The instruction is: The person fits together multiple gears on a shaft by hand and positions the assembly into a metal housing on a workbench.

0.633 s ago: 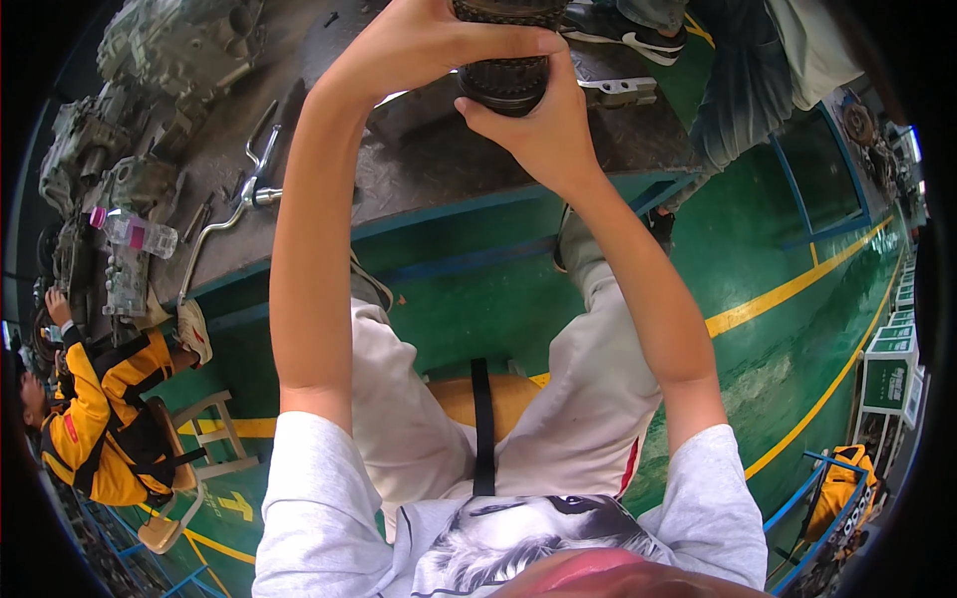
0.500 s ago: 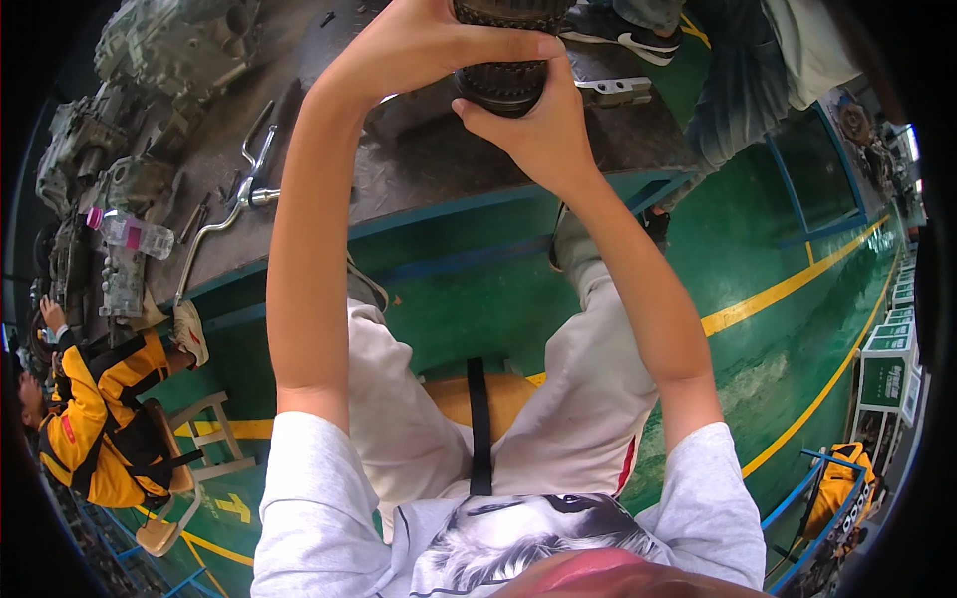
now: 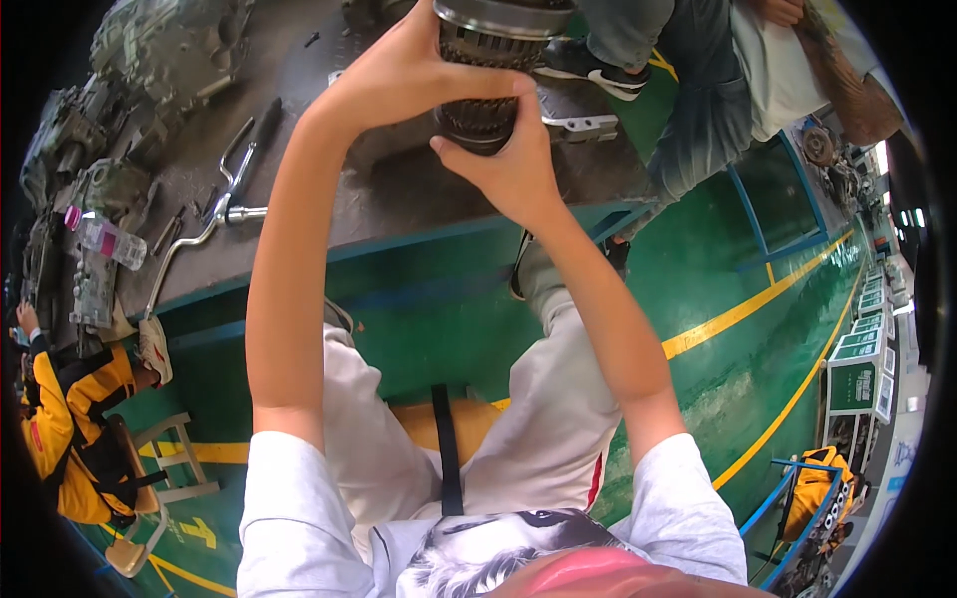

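Observation:
At the top of the view, both hands hold a dark metal gear assembly with toothed rings and a silver ring round its upper part. My left hand wraps its left side, the thumb lying across the front. Lower down, my right hand grips the toothed bottom end between thumb and fingers. The far fingers of both hands are hidden behind the part, and its top is cut off by the picture edge. Just right of it, a flat silver metal bracket lies on the dark workbench.
Left on the bench are a cranked metal wrench, a plastic bottle and large gearbox housings. A person in jeans stands at the far right. Another person in yellow and black sits at left by a chair.
The gear assembly and both hands sit slightly lower and further left in view, showing more of the silver ring. The whole scene has shifted left; the grip looks the same.

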